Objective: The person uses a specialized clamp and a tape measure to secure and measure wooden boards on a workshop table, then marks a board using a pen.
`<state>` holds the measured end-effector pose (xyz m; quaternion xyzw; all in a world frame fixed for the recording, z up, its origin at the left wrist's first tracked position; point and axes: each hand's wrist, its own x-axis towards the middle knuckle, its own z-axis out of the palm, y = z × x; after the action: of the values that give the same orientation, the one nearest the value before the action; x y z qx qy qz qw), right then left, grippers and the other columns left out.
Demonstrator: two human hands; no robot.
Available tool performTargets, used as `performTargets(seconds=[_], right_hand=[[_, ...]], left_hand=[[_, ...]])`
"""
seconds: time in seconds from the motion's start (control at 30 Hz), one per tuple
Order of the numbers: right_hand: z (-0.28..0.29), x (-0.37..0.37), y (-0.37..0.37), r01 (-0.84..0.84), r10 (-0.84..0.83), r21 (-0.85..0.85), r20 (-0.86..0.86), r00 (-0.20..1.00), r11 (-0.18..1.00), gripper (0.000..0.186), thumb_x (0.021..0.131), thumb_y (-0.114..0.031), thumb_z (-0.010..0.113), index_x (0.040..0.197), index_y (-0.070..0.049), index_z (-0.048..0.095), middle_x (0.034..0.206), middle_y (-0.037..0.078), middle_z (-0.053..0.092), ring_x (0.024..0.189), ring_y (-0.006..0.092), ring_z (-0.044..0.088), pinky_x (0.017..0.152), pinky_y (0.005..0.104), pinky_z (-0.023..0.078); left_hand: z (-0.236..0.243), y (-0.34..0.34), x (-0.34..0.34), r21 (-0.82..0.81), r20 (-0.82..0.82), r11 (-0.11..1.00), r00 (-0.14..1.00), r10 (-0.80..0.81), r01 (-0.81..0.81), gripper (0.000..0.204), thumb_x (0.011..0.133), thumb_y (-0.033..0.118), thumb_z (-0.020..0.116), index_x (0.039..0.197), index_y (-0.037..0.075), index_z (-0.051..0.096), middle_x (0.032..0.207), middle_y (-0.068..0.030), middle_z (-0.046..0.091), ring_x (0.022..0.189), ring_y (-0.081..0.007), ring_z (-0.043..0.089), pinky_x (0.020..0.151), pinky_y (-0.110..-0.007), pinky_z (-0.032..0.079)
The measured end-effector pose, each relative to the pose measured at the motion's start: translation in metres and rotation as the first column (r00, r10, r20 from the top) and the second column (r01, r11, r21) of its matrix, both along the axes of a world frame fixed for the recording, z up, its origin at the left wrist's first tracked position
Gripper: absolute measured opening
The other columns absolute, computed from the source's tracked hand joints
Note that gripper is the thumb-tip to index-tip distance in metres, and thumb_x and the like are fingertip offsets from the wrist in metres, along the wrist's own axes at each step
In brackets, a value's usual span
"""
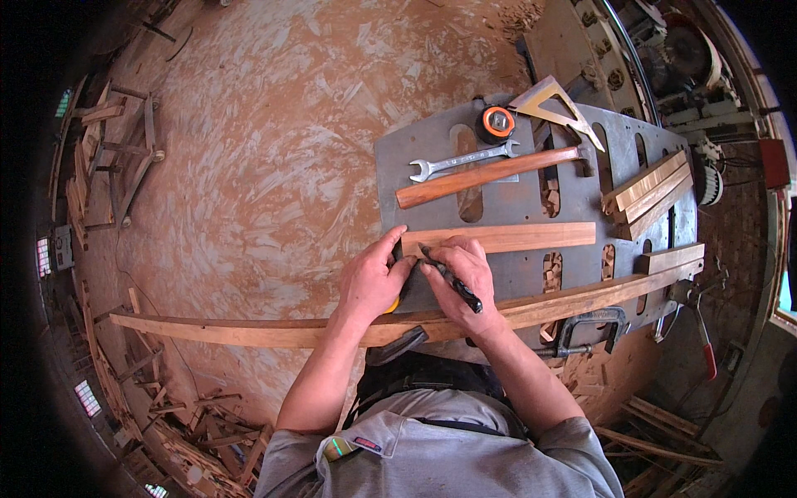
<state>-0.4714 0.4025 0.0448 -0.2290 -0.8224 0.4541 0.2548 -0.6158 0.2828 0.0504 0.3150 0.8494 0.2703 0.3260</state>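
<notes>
A flat wooden piece [531, 237] lies across the grey metal table. My left hand [369, 278] is closed on its left end, index finger over the far corner and thumb at the near edge. A dark thing shows between that thumb and finger; I cannot make out what it is. Something yellow [393, 305] peeks out below the hand, mostly hidden. In my right hand [466, 278] is a black marker pen [467, 295], tilted, its tip on the wood near the left end. Both forearms reach over a long wooden strip [573, 307] along the table's near side.
Beyond the piece lie a hammer [490, 177], a wrench [461, 161], a tape measure [497, 123] and a triangular square [560, 104]. Stacked wood strips [649, 195] sit at right. Clamps [594, 328] hang at the near edge. The slotted metal table [564, 203] stands on a dusty floor.
</notes>
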Motion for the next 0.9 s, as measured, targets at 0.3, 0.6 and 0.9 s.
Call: performTargets(seconds=[0.3, 0.6, 0.9], right_hand=[[-0.0042, 0.0004, 0.0011, 0.011, -0.010, 0.030, -0.036, 0.999, 0.999, 0.024, 0.079, -0.002, 0.081, 0.099, -0.002, 0.068, 0.093, 0.013, 0.070, 0.095, 0.0340, 0.064, 0.086, 0.0446, 0.050], [-0.0022, 0.0000, 0.0021, 0.025, -0.025, -0.006, -0.053, 0.998, 1.000, 0.025, 0.079, 0.001, 0.080, 0.100, -0.002, 0.067, 0.094, 0.014, 0.070, 0.094, 0.0348, 0.064, 0.084, 0.0444, 0.050], [-0.0028, 0.0003, 0.0021, 0.016, -0.015, 0.014, -0.062, 0.998, 1.000, 0.024, 0.079, 0.001, 0.080, 0.099, -0.002, 0.067, 0.094, 0.014, 0.069, 0.095, 0.0351, 0.064, 0.085, 0.0444, 0.050]], left_hand=[[0.0025, 0.0012, 0.0001, -0.002, 0.038, 1.000, 0.999, 0.019, -0.019, 0.053, 0.090, 0.029, 0.075, 0.141, 0.017, 0.062, 0.085, -0.0135, 0.071, 0.079, -0.0305, 0.071, 0.071, -0.043, 0.055], [0.0014, 0.0009, 0.0002, 0.019, 0.007, 1.000, 1.000, 0.014, -0.014, 0.053, 0.091, 0.029, 0.075, 0.141, 0.017, 0.062, 0.083, -0.0131, 0.071, 0.078, -0.0312, 0.071, 0.070, -0.044, 0.055], [0.0000, 0.0008, 0.0008, 0.046, -0.012, 0.999, 1.000, 0.006, -0.005, 0.052, 0.091, 0.020, 0.074, 0.141, 0.017, 0.061, 0.079, -0.0119, 0.069, 0.071, -0.0254, 0.067, 0.067, -0.039, 0.053]])
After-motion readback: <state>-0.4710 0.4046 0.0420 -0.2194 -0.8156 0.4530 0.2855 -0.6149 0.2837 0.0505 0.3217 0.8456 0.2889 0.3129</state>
